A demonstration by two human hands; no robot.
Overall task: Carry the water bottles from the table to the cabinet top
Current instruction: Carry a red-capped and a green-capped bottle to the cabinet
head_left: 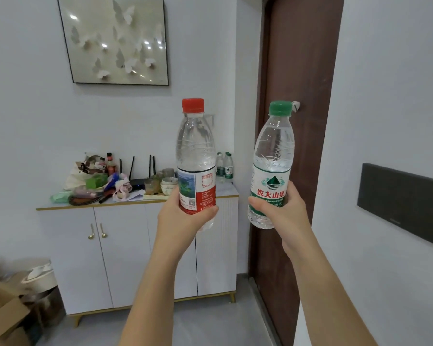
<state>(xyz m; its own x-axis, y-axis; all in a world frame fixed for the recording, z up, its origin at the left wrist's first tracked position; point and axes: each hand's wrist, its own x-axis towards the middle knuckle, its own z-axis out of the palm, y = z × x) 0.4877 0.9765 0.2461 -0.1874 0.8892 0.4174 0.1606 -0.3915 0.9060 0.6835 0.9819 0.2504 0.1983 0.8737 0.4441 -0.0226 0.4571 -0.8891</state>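
My left hand (pixel 179 216) grips a clear water bottle with a red cap (pixel 196 156) around its lower label and holds it upright in the air. My right hand (pixel 283 211) grips a second clear water bottle with a green cap (pixel 273 156), tilted slightly to the right. Both bottles are raised in front of a white cabinet (pixel 125 253) with a pale top edged in gold. At the right end of the cabinet top stand several small green-capped bottles (pixel 224 167). The table is not in view.
The cabinet top's left and middle carry bags, a black router (pixel 137 182), stacked bowls (pixel 169 184) and cups. A brown door (pixel 295 96) stands right of the cabinet. Cardboard boxes (pixel 8 308) sit on the floor at the lower left. A framed butterfly picture (pixel 115 38) hangs above.
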